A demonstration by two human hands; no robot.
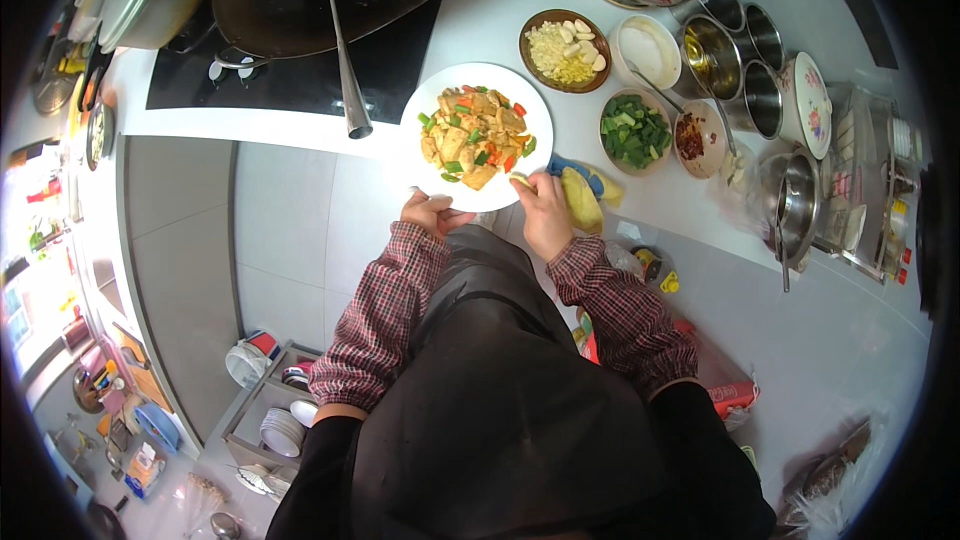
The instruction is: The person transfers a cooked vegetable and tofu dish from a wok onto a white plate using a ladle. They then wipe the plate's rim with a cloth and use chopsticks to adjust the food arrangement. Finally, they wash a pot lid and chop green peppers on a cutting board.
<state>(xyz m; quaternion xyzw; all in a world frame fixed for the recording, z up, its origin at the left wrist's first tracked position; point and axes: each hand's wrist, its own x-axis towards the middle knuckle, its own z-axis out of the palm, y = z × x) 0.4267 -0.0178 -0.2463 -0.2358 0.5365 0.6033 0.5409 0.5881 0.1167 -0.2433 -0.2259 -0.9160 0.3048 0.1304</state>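
Note:
A round white plate point(414, 106) carries a stir-fry of browned tofu-like pieces with green and red pepper point(474, 131). My left hand point(433, 213) holds its lower left rim, thumb on top and fingers partly beneath. At the lower right rim, my right hand point(546, 211) pinches a yellow cloth point(581, 202) against the plate; the cloth trails to the right beside a blue one. Left of the plate, a metal ladle point(345, 67) rests in a large dark wok point(300, 22), its handle end jutting past the black cooktop point(401, 82).
Right of the plate stand a brown dish of chopped garlic point(564, 52), a white bowl point(646, 52), a bowl of cut green onion point(634, 132), a bowl of chili flakes point(699, 139) and several steel containers point(712, 56). A drawer with stacked plates point(282, 431) stands open at lower left.

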